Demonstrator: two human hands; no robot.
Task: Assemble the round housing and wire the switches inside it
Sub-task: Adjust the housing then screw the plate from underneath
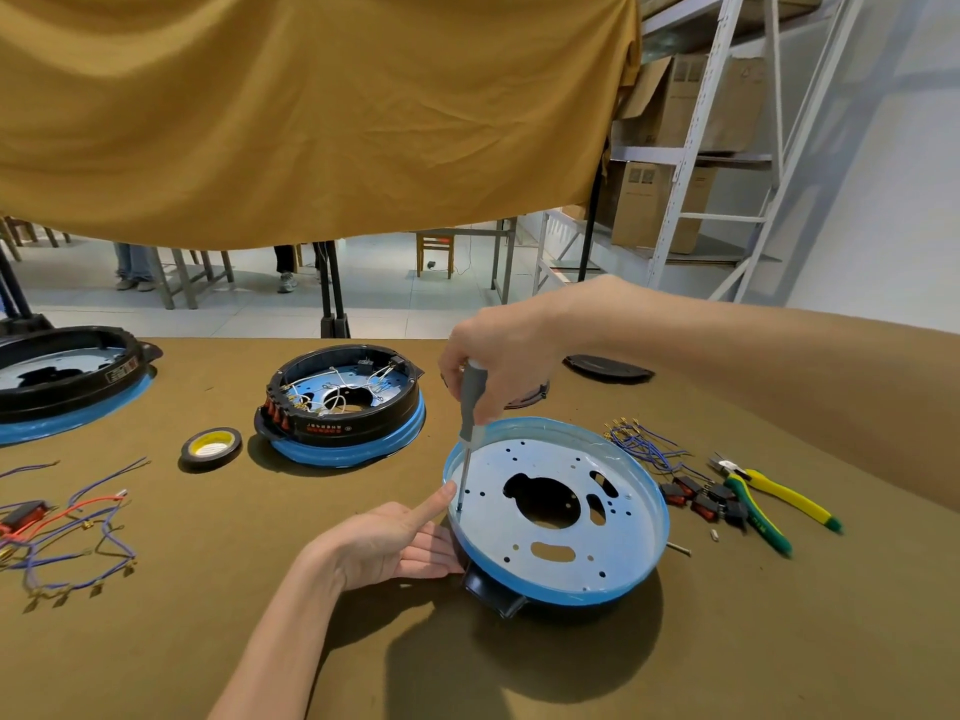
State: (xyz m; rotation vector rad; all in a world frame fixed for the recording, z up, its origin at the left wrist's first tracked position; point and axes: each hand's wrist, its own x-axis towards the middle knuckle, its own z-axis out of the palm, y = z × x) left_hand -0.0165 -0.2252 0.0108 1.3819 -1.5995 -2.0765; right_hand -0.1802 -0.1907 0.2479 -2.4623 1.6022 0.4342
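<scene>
A round housing (639, 574) lies in front of me, its perforated metal plate up, ringed with blue film over a black plastic base. My right hand (498, 356) grips a grey-handled screwdriver (471, 402) held upright, its tip in a hole near the plate's left rim. My left hand (395, 543) rests against the housing's left side, the thumb touching the rim beside the screwdriver shaft. Red-and-black rocker switches (701, 498) lie just right of the housing. Blue wires with brass terminals (641, 441) lie behind them.
A wired housing (343, 402) stands behind left, a roll of black tape (211, 448) beside it. A third housing (67, 376) sits far left. Loose blue and red wires (67, 532) lie at left. Green-yellow pliers (763, 498) lie right. A black cover (608, 368) lies behind my right arm.
</scene>
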